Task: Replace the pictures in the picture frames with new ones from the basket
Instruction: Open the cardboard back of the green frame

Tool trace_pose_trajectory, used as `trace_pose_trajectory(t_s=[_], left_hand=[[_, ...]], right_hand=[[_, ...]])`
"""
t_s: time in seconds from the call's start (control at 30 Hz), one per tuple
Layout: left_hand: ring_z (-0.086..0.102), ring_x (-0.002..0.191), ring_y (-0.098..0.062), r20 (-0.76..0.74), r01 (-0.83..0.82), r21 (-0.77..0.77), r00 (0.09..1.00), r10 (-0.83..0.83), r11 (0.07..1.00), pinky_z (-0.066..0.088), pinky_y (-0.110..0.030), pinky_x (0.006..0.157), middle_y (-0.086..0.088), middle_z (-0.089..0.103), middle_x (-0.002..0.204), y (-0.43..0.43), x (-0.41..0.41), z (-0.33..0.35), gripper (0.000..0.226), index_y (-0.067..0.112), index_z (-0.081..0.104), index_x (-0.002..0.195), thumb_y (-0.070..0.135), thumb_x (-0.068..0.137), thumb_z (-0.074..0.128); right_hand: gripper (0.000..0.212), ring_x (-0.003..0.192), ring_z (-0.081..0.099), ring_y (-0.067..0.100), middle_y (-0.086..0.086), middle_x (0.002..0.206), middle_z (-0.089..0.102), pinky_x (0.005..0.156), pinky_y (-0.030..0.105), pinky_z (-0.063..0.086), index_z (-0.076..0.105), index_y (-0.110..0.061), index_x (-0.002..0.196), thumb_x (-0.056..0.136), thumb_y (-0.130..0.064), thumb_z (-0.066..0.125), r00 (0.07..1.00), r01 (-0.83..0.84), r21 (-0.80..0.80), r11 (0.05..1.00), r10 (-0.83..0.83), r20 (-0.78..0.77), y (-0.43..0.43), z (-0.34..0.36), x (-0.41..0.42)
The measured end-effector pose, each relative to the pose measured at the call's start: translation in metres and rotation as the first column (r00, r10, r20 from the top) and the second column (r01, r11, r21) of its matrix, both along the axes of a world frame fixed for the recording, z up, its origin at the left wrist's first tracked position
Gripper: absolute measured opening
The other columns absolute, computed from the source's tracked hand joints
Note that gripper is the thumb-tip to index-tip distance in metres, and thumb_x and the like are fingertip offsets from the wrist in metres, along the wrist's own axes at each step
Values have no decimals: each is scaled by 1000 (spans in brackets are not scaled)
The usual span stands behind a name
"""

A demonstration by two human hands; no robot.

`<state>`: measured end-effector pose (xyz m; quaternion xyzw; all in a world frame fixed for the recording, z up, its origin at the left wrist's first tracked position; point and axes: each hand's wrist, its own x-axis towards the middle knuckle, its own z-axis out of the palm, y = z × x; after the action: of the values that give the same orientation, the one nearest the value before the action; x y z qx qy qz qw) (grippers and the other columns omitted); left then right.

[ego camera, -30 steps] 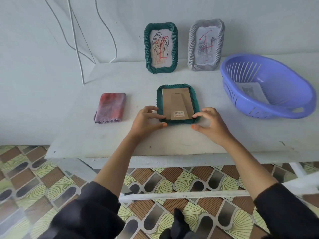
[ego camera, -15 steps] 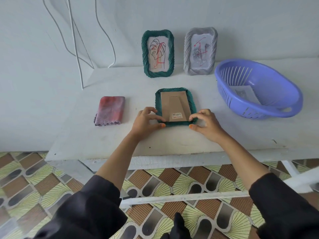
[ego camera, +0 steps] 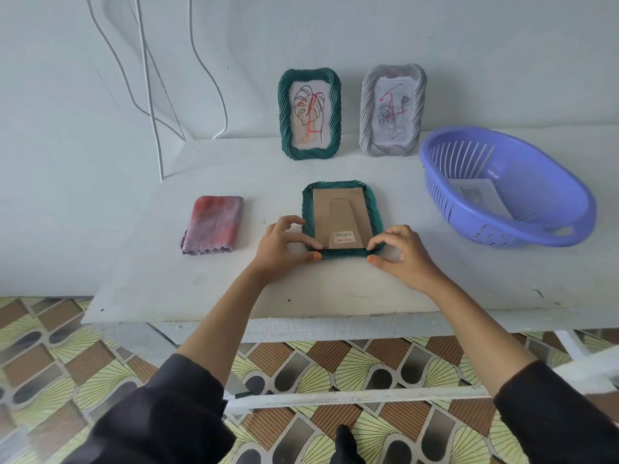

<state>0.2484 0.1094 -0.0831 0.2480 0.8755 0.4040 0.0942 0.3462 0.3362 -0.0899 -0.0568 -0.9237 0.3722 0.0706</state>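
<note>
At the left of the white table point(ego camera: 335, 289) lies a folded cloth point(ego camera: 212, 224), well clear of the work. The left hand point(ego camera: 281, 244) pinches the near left corner of the face-down green frame point(ego camera: 345, 253), thumb at the edge and fingers curled onto the rim. The frame lies flat at the middle of the table with its cardboard backing point(ego camera: 341, 219) and stand flap uppermost. Behind it, the standing green frame point(ego camera: 310, 113) and the grey frame point(ego camera: 392, 110) lean against the wall. The right hand point(ego camera: 402, 254) pinches the near right corner in the same way, so the two hands sit apart, one at each corner. The likely step is prising the backing out. If the fingers pull unevenly, the thin card could bend or tear. A hard tug could also slide the frame back into the leaning frames and topple them. To the right, the purple basket point(ego camera: 469, 226) holds a new picture point(ego camera: 479, 195), which a hasty reach could crease.
</note>
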Motion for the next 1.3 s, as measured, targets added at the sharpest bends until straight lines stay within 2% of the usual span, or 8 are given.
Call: trace_pose_trajectory(t_s=[0.17,0.23,0.33,0.47,0.7,1.0,1.1,1.3], left_hand=[[34,131,-14,233,-170,255,966,110,952,28,-31,111,4,40,130,5,-7,1,20,36,67,101,33,81,69],[44,125,-16,201,-286,236,949,241,929,36,-32,107,0,50,126,14,-12,1,19,26,71,103,28,85,65],[57,110,-19,134,-441,131,895,425,888,46,-28,89,1,66,117,31,-19,5,20,19,74,99,24,86,59],[52,111,-26,75,-529,-16,846,528,849,46,-32,85,3,69,113,47,-24,6,21,25,75,93,28,85,55],[45,114,-26,63,-520,6,853,518,854,44,-30,81,4,71,105,54,-29,8,18,21,77,88,26,84,59],[55,103,-35,179,-555,39,822,540,831,36,-24,54,7,60,56,57,-34,11,25,13,67,53,20,75,60],[59,98,-35,207,-560,45,815,541,827,46,-31,62,3,61,56,59,-34,15,20,11,70,58,20,72,60],[38,61,-21,231,-525,136,842,488,840,31,-27,53,-4,49,58,64,-26,33,15,16,65,61,14,74,57]], right_hand=[[21,115,34,9,1,111,42,89,3,26,61,-22,95,79,-12,70,999,-4,-201,980,14,45,5,14,-3],[21,111,38,8,1,110,46,98,12,29,61,-23,96,80,-12,68,999,42,-223,974,-42,1,8,21,-12],[22,104,44,9,-1,113,49,95,24,33,64,-25,104,83,-19,65,988,148,-209,967,-155,-15,10,24,-36],[32,120,49,18,1,126,53,102,34,35,63,-27,115,84,-30,62,974,226,-45,973,-226,2,9,20,-69],[35,124,47,21,2,133,54,103,36,35,61,-24,121,87,-31,57,969,247,135,960,-242,-55,7,-2,-71],[35,124,46,22,2,133,54,105,39,35,59,-24,124,89,-30,55,972,232,171,958,-221,-80,8,-5,-71],[35,123,46,23,2,133,54,104,39,35,59,-24,124,90,-30,54,972,231,185,955,-220,-79,8,-5,-72],[36,125,44,23,1,136,51,104,37,32,56,-24,127,92,-31,50,975,220,207,953,-215,-49,7,-2,-70]])
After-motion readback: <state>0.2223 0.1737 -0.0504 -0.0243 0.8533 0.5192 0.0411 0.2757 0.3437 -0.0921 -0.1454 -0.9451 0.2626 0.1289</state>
